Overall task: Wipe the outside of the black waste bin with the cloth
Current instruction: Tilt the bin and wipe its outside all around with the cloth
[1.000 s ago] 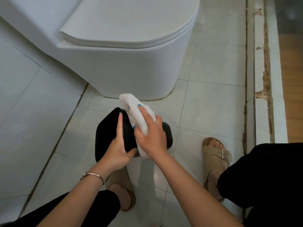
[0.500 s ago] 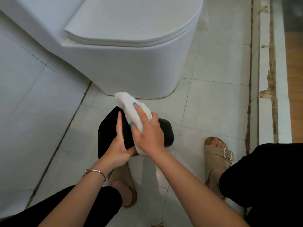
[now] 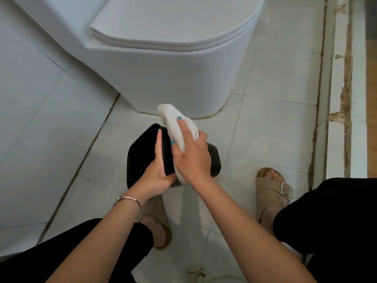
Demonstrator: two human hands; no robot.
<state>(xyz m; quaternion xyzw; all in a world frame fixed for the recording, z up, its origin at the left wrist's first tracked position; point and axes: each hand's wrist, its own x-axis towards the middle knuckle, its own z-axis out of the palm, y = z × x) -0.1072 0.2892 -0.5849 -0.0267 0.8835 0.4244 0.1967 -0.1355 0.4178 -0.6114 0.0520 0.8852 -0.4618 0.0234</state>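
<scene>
The black waste bin (image 3: 140, 158) is tipped on its side above the tiled floor, just in front of the toilet. My left hand (image 3: 157, 174) grips its near edge, thumb on one face and fingers running along the other. My right hand (image 3: 191, 156) holds a bunched white cloth (image 3: 175, 123) and presses it against the bin's upper side. The cloth's loose end sticks out past my fingertips toward the toilet. Most of the bin's right half is hidden behind my right hand.
A white toilet (image 3: 173, 64) with its lid closed stands directly behind the bin. A tiled wall (image 3: 30, 119) runs along the left. A raised threshold (image 3: 342, 99) borders the floor at right. My sandalled feet (image 3: 273, 188) rest on the tiles on either side.
My right hand has slid the cloth slightly up and forward along the bin. The left hand keeps its grip, and the bin has hardly moved.
</scene>
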